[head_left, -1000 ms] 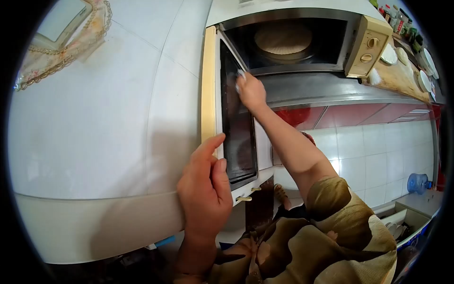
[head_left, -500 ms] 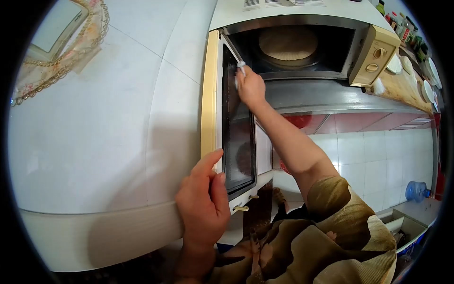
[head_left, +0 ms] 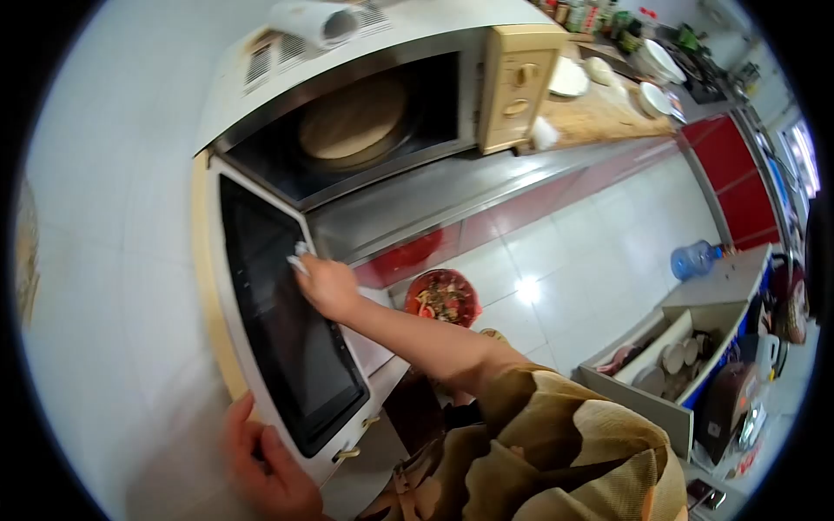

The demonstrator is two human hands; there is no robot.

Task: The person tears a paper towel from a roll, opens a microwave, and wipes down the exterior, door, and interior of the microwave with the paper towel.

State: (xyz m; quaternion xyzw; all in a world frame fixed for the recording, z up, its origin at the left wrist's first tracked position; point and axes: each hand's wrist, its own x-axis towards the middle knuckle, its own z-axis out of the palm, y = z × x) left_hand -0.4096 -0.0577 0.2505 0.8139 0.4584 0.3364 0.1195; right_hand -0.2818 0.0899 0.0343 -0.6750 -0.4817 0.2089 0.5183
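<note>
A cream microwave [head_left: 417,19] stands with its door [head_left: 287,304] swung wide, the dark inner pane facing up toward me. My right hand [head_left: 330,288] is closed on a crumpled white tissue or cloth [head_left: 299,257], held against the pane near its hinge-to-latch middle. At the door's lower left corner is my left hand [head_left: 271,464], its index finger and thumb closed around the door's edge. Inside the lit-dim cavity lies a round tan disc [head_left: 354,119] on a turntable. Two knobs sit on the control panel [head_left: 519,87].
On top of the microwave lies a white roll [head_left: 334,24]. To the right, a wooden board [head_left: 599,117] holds pale, dough-like pieces. A red basin of scraps [head_left: 443,297] and a blue water jug [head_left: 695,259] are on the floor. An open drawer [head_left: 599,386] juts out.
My view has turned right, so the microwave appears farther left and tilted. The right hand with the white tissue has moved down the pane. My left hand stays at the door's edge.
</note>
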